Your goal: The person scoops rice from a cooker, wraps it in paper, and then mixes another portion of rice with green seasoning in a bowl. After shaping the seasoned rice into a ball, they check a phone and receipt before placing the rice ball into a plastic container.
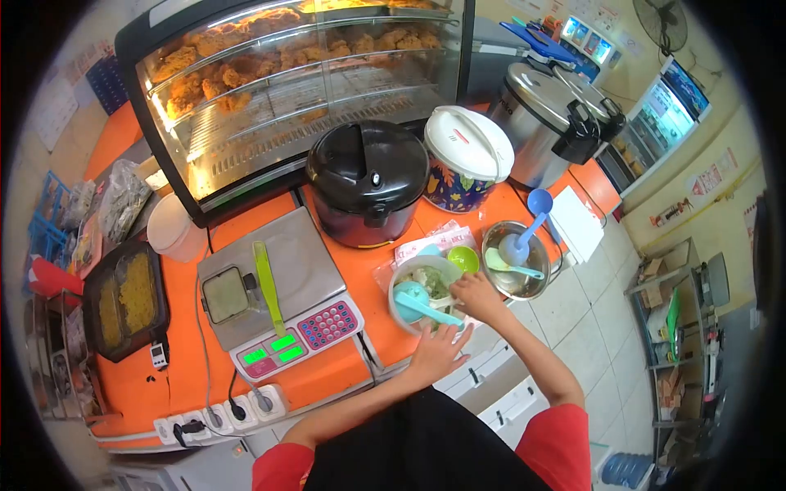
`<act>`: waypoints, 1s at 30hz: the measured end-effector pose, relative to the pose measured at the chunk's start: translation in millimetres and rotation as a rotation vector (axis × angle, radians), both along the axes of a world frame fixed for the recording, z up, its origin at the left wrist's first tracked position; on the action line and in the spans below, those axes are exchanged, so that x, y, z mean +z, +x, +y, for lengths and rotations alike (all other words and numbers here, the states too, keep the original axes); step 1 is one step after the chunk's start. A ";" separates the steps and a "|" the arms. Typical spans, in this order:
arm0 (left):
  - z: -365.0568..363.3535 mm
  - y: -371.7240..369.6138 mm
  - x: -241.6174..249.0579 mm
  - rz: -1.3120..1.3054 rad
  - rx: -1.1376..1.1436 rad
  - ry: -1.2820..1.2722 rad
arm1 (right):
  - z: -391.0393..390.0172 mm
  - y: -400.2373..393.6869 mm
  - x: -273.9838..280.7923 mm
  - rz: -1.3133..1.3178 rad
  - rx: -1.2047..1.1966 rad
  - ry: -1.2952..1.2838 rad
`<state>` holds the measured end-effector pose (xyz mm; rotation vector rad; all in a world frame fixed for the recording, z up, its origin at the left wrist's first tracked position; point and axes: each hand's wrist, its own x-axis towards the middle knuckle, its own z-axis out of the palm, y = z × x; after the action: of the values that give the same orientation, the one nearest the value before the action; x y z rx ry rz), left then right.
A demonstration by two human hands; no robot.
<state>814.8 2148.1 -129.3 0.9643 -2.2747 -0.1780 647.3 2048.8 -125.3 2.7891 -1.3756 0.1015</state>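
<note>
A round translucent tub (pixel 395 304) stands at the counter's front edge. Inside it are a light-blue scoop (pixel 419 308) with its handle over the near rim, and some pale green, shredded-looking stuff (pixel 434 281). My left hand (pixel 438 353) is at the near rim by the scoop handle, fingers spread. Over the tub's right rim my right hand (pixel 477 296) has its fingers curled down; I cannot tell what they hold. Close by are a small lime-green cup (pixel 463 259) and a steel pot (pixel 529 288) with a blue ladle (pixel 537 214) and a pale spoon (pixel 516 266) in it.
A digital scale (pixel 303 270) with green tongs (pixel 267 286) stands to the left. Behind are a black rice cooker (pixel 368 176), a patterned pot with a white lid (pixel 467 143) and a lit display case (pixel 270 123) of fried pieces. A power strip (pixel 221 417) lies along the front edge.
</note>
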 end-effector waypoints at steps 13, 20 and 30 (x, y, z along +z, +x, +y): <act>-20.1 -8.5 15.4 -0.404 0.749 0.460 | -31.9 4.3 49.2 0.435 0.525 -0.259; -24.0 -16.0 -16.1 -0.432 0.871 0.468 | -57.9 11.7 48.4 0.600 0.354 -0.056; 17.1 21.0 33.1 0.035 1.106 0.560 | -75.8 24.3 49.3 0.551 0.444 0.057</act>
<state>835.9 2165.1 -96.2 2.3086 -1.3631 -0.3326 671.6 1973.0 -75.9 2.7939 -0.6395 -0.6505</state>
